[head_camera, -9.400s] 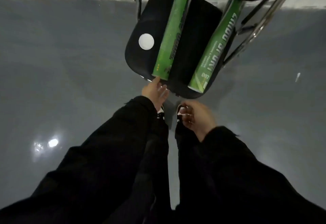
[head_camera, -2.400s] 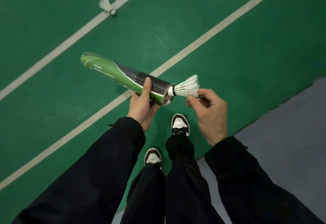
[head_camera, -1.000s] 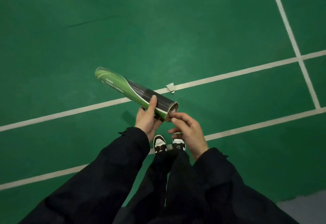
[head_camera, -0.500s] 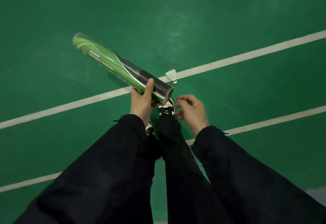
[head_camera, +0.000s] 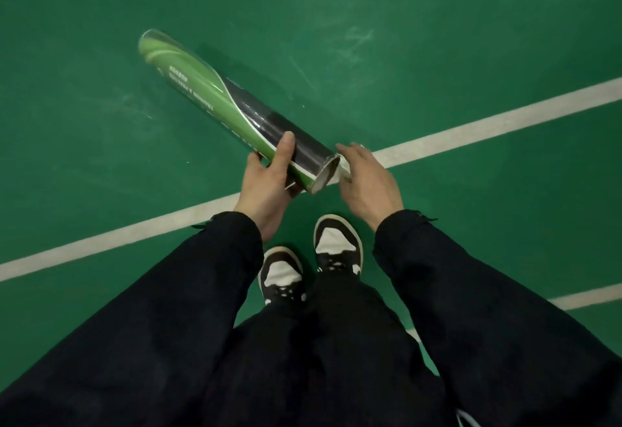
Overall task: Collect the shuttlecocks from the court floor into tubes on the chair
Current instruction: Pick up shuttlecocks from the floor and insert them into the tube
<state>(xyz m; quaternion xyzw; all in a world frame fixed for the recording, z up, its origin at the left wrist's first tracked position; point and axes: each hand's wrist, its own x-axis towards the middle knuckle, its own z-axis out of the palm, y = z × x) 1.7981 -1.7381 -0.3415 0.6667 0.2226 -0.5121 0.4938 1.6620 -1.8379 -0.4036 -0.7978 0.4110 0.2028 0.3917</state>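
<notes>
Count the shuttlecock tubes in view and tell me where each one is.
1. The tube is gripped near its open end by the left hand, slanted above the green court floor, its mouth beside the right hand. No other tube shows in this view.

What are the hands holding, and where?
The left hand grips the tube near its open end, thumb on top. The right hand is by the tube's mouth; something white shows at its fingers, but whether it holds that cannot be told.

White lettering along the green tube, upside down and too blurred to read
</notes>
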